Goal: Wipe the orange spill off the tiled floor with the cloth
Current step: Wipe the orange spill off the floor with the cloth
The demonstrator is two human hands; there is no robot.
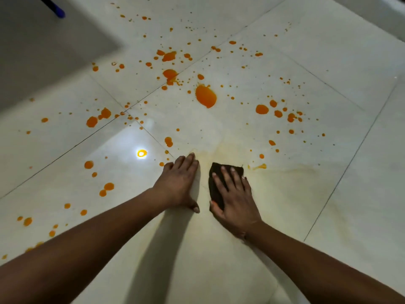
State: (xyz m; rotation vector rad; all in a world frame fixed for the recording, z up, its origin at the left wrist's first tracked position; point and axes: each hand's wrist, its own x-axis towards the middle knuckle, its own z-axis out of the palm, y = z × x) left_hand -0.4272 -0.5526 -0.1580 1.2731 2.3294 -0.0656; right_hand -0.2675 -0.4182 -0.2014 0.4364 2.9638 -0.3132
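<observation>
Orange liquid is spattered over the glossy white tiled floor. The largest orange puddle lies ahead of me, with several smaller drops around it and to the left. A dark brown cloth lies flat on the tile under my right hand, which presses it down with fingers spread. My left hand rests flat on the bare tile just left of the cloth, holding nothing. A pale yellow smear runs across the tile ahead of and to the right of the cloth.
A grey wall base stands at the upper left, with a dark blue-tipped handle leaning at the top left. A ceiling light reflects brightly off the tile. Grout lines cross the floor diagonally.
</observation>
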